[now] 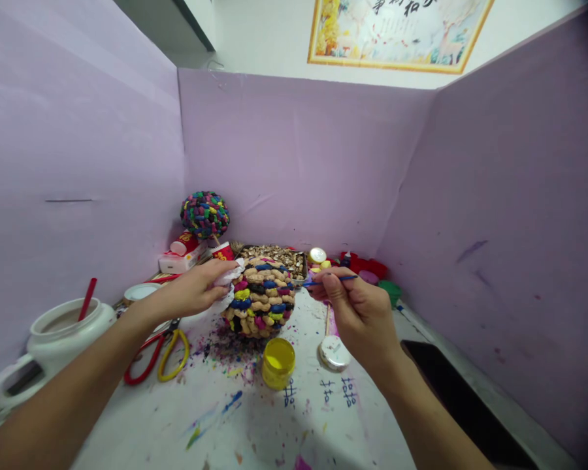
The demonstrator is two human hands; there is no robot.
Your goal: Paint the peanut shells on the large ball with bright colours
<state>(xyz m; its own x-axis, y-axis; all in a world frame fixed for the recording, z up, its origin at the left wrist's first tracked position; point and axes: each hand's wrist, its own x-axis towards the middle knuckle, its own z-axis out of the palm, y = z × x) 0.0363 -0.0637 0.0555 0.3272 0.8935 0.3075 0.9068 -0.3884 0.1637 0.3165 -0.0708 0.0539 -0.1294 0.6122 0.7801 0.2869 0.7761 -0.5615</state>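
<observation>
A ball covered in peanuts (261, 301), part bare tan and part painted yellow, blue, black and pink, sits on the paint-flecked table. At its upper left, my left hand (202, 287) presses a crumpled white tissue (227, 282) against it, fingers bent round the tissue. To the right of the ball, my right hand (357, 307) pinches a thin blue paintbrush (340, 279) held nearly level, its tip pointing left towards the ball. Just in front of the ball stands an uncapped jar of yellow paint (278, 363).
Red- and yellow-handled scissors (174, 356) and a white pot (71, 333) lie left. A tray of peanuts (274, 253) is behind. A fully painted ball (204, 214) stands back left. A silver lid (334, 352) and black flat object (451, 398) lie right. Lilac panels (304, 156) enclose the table.
</observation>
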